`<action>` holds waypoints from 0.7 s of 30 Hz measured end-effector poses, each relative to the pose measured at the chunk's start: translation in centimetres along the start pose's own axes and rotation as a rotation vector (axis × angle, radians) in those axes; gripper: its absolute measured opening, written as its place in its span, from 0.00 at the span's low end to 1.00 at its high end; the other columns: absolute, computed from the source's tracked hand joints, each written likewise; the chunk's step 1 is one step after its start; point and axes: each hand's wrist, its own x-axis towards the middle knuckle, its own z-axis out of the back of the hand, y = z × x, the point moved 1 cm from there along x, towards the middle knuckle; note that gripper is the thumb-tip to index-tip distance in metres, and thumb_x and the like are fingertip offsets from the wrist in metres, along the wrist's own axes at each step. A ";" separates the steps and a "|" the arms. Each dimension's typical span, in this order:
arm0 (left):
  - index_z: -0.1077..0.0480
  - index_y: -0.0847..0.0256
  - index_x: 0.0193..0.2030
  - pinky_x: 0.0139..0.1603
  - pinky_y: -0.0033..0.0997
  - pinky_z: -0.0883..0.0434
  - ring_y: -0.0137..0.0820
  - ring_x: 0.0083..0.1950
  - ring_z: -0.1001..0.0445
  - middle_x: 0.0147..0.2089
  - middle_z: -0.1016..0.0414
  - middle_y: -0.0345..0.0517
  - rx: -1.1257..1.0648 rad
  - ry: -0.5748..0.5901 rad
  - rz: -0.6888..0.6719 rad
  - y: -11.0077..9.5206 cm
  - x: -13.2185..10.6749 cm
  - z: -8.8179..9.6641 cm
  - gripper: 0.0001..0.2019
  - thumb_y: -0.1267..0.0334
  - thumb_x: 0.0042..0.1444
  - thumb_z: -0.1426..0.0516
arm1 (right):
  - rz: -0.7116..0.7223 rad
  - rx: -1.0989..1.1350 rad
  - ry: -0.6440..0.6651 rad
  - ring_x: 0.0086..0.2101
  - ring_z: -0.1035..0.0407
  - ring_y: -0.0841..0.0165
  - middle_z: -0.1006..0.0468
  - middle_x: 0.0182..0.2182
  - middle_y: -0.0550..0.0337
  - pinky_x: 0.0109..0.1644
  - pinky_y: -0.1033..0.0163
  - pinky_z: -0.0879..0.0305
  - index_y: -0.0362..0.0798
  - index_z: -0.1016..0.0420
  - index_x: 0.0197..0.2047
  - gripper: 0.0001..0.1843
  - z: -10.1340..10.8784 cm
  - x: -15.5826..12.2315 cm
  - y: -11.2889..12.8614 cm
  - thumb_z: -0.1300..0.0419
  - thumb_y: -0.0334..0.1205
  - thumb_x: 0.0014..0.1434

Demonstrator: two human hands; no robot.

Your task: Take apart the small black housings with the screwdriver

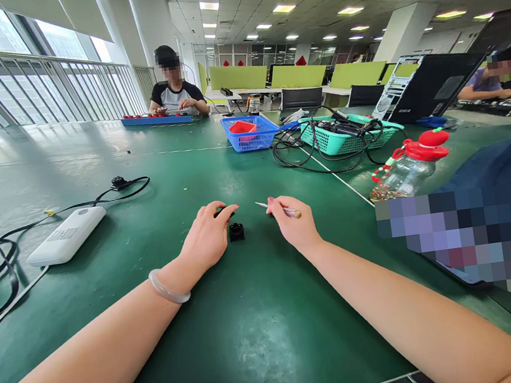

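My left hand (205,232) lies low over the green tabletop, thumb and fingers pinched around a small black part (223,211) that is mostly hidden. Close below those fingertips, a small square black piece (236,232) with a raised notched edge sits on the table. Across a narrow gap, my right hand (294,221) is closed around a slim pen-like tool (292,212). Its thin pointed tip aims left toward the left hand without touching it. Whether the tool is a screwdriver or a knife, I cannot tell.
A white power strip (68,235) with black cables lies left. Ahead are a blue basket (251,142) and a green basket (331,144) with tangled cables. At right stand a red-lidded bottle (406,171) and dark blue cloth (503,178). A person (175,92) sits across the table.
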 end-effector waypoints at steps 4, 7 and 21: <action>0.37 0.53 0.62 0.51 0.48 0.31 0.46 0.53 0.32 0.56 0.29 0.53 0.171 0.122 0.084 0.3 -0.3 0.1 0.24 0.68 0.59 0.56 | -0.084 -0.027 0.140 0.29 0.33 0.69 0.24 0.28 0.60 0.32 0.65 0.40 0.49 0.23 0.30 0.15 -0.4 0.4 -1.3 0.42 0.51 0.57; 0.35 0.58 0.60 0.50 0.51 0.31 0.48 0.51 0.31 0.51 0.26 0.55 0.232 0.165 0.125 0.0 -0.3 0.3 0.23 0.66 0.60 0.58 | -0.170 0.000 0.226 0.25 0.35 0.71 0.26 0.24 0.62 0.28 0.66 0.43 0.49 0.22 0.30 0.17 -0.6 0.5 -1.6 0.42 0.53 0.57; 0.43 0.49 0.65 0.68 0.54 0.46 0.45 0.67 0.41 0.66 0.37 0.47 -0.095 0.324 -0.097 -0.7 -0.1 -0.6 0.28 0.43 0.61 0.54 | -0.221 0.245 -0.126 0.17 0.46 0.73 0.43 0.13 0.67 0.23 0.65 0.46 0.49 0.32 0.18 0.25 0.3 1.2 -1.3 0.49 0.55 0.60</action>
